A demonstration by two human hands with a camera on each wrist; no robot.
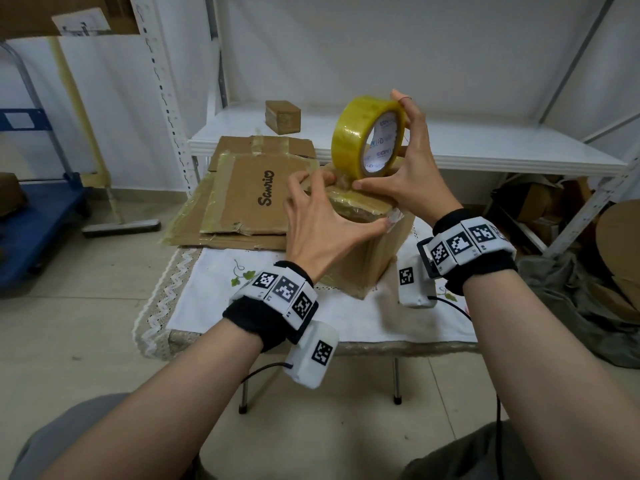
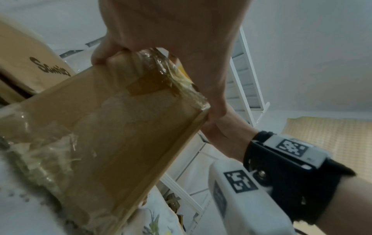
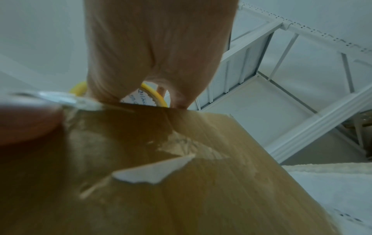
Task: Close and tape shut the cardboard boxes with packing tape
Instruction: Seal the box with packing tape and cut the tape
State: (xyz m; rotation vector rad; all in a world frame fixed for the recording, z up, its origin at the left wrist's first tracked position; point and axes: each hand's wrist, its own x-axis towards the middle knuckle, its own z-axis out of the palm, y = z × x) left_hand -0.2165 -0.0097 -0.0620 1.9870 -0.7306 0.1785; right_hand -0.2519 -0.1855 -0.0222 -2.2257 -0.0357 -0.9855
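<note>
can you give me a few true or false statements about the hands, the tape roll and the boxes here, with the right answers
1. The right hand holds the tape roll upright on top of the box. True.
2. The left hand is holding scissors. False: it rests on the box top, fingers pressing near the tape end.
3. The tape roll is blue. False: it is yellowish with a white core.
4. A small taped box sits on the white shelf behind. True.
5. The flattened cardboard lies to the right of the box. False: it lies to its left.
</note>
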